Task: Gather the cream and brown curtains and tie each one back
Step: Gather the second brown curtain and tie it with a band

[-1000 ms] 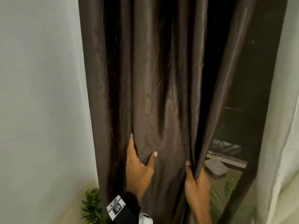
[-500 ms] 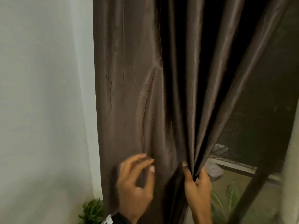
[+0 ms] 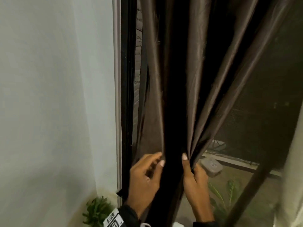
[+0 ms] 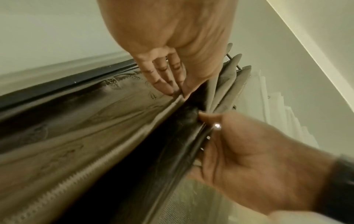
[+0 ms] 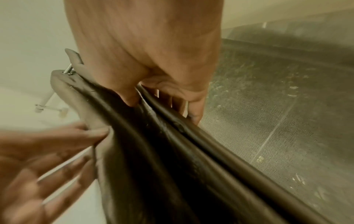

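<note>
Brown curtain [image 3: 193, 89] now bunched into 1 narrower bundle than a second ago; right hand [image 3: 196, 181] clenches its folds; beside that grip, left hand [image 3: 144, 176] seemingly pinches its outer edge, exposing window frame [image 3: 127, 95]; tying remains.

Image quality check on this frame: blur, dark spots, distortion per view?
Head: deep fold of the brown curtain crushed to black, left hand slightly smeared. Left wrist: soft throughout, right hand blurred, yellowish cast. Right wrist: left hand's fingers heavily motion-blurred, window mesh curved by the wide lens.
</note>
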